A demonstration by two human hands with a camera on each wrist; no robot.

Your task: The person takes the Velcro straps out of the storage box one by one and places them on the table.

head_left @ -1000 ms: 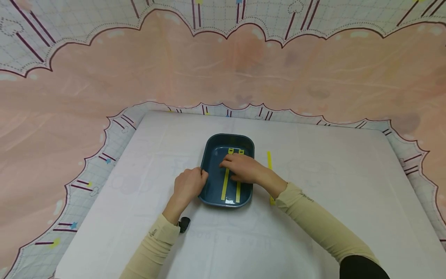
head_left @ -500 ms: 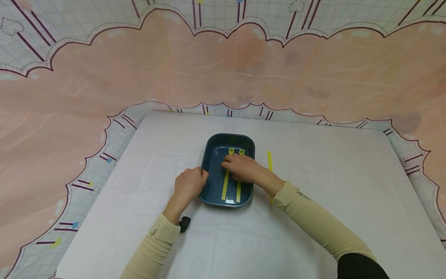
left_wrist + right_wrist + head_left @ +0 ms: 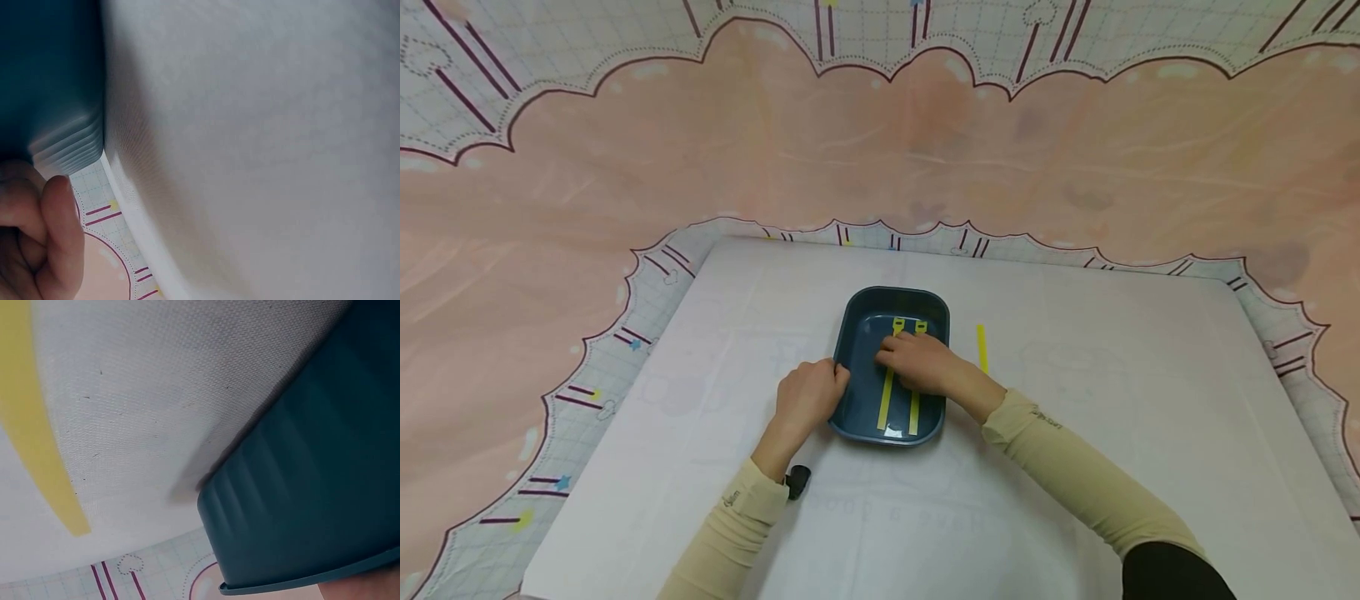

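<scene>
From above, the head view looks forward and down at the tray [image 3: 859, 396] both wrist views show close up.

The right hand [image 3: 921, 364] bars the way over the tray's [image 3: 862, 342] right wall, and the left hand [image 3: 808, 393], at the left rim, plugs that side! Room at the near wall, though, between left sleeve [image 3: 733, 525] and right sleeve [image 3: 1075, 467] (mind the two yellow strips [image 3: 885, 406] inside), and the far rim is free. Out right, a lone strip [image 3: 982, 346] lies on the tabletop [image 3: 1112, 375], partly hidden.
</scene>
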